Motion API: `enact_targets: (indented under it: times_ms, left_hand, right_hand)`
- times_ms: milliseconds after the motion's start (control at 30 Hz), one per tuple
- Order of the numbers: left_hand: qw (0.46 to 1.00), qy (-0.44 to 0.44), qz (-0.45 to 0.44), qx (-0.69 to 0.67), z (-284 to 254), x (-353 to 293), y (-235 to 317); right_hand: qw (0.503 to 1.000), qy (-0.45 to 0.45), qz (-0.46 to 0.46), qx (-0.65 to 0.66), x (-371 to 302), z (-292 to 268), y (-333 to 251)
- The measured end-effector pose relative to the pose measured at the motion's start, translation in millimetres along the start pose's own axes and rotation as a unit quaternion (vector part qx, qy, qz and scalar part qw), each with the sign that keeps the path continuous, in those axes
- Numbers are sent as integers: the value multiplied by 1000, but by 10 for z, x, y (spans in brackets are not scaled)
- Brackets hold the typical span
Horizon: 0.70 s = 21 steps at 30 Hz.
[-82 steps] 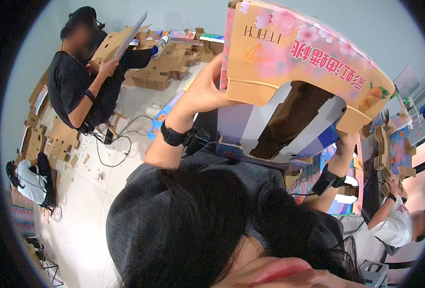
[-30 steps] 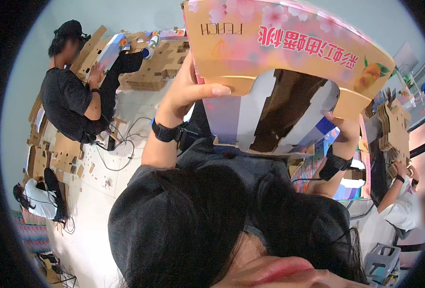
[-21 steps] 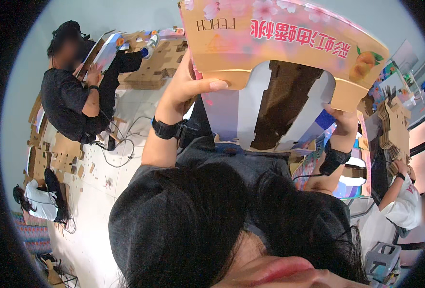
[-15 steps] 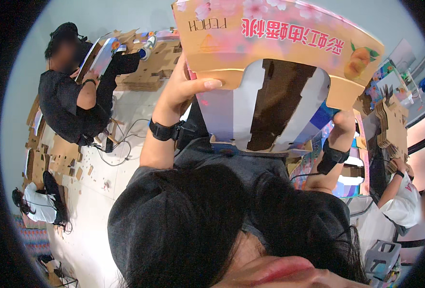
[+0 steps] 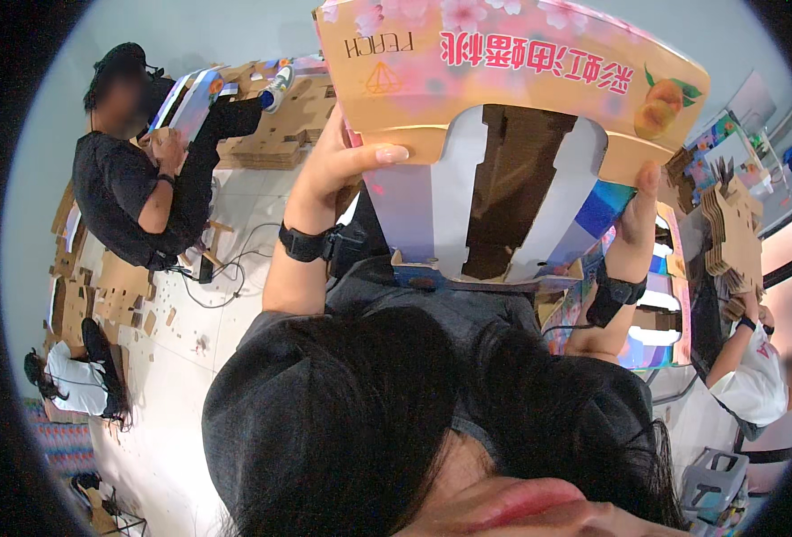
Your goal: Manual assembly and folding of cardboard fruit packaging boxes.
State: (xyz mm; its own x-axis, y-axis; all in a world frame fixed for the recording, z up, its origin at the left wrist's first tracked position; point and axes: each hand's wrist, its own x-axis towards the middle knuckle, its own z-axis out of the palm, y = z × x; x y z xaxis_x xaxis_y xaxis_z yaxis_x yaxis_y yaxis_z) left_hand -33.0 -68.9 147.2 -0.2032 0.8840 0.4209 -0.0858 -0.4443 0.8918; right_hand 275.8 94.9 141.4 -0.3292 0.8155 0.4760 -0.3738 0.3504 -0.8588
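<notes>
I hold up a printed cardboard fruit box point(image 5: 521, 80) in front of me. Its face is orange and pink with blossoms and a peach picture, and the print is upside down from here. A large cut-out in that face shows white and brown board inside. My left hand point(image 5: 347, 163) grips the box's left side, thumb laid over the front flap and the other fingers mostly hidden behind it. On the right side, my right hand point(image 5: 638, 210) is closed round the edge near the blue panel, its thumb pointing up against the flap and its fingers largely out of sight.
Stacked brown cardboard sheets point(image 5: 732, 228) stand at the right, near a person in a white top point(image 5: 754, 376). More printed boxes point(image 5: 660, 313) lie beside my right forearm. At the left, a seated person in black point(image 5: 123, 192) handles a similar box. A cable point(image 5: 244, 273) crosses the floor.
The box has shifted slightly left. My right hand has moved up its side, and its thumb now shows along the flap's edge. The person in black has turned the other box.
</notes>
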Motion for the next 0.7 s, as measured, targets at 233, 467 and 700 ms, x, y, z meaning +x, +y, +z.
enact_targets:
  times_ms: [233, 467, 700]
  left_hand:
    - [999, 30, 33, -23, 72, 46, -90]
    - [997, 75, 18, 10, -145, 118, -496]
    - [992, 125, -22, -1, -324, 203, -822]
  right_hand:
    - [999, -7, 25, 29, 192, -137, 167]
    - [988, -49, 24, -147, 351, 175, 223]
    - [971, -155, 91, -157, 298, -10, 528]
